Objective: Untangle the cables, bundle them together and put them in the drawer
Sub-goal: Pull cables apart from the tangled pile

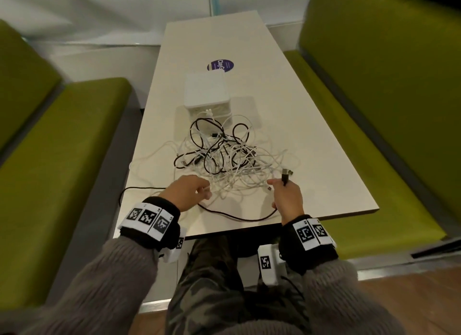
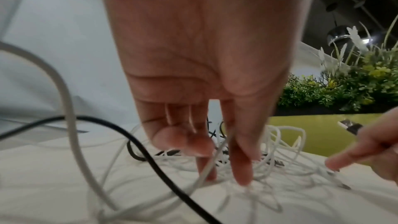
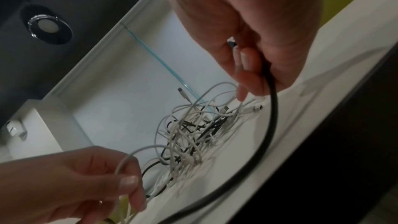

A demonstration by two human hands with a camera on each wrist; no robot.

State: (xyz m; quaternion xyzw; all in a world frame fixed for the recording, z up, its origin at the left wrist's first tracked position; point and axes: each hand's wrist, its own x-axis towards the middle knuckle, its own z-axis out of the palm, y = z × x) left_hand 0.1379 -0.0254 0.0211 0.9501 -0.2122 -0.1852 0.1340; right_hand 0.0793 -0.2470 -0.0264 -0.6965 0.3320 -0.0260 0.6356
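A tangle of white and black cables (image 1: pixel 224 155) lies in the middle of the white table (image 1: pixel 324 160), just in front of a small white drawer box (image 1: pixel 207 92). My left hand (image 1: pixel 203 191) is at the tangle's near left edge and pinches a white cable (image 2: pixel 215 156) between thumb and fingers (image 3: pixel 129 181). At the near right, my right hand (image 1: pixel 277 185) grips a black cable (image 3: pixel 271 108) whose USB plug (image 1: pixel 287 172) sticks up above the fist. A white cable end (image 3: pixel 235 54) is also held in that fist.
The black cable (image 1: pixel 237 216) loops along the table's near edge and off its left side. A round purple sticker (image 1: pixel 220 65) lies behind the box. Green bench seats (image 1: pixel 62 160) flank the table on both sides. Plants (image 2: pixel 344 83) stand beyond the right bench.
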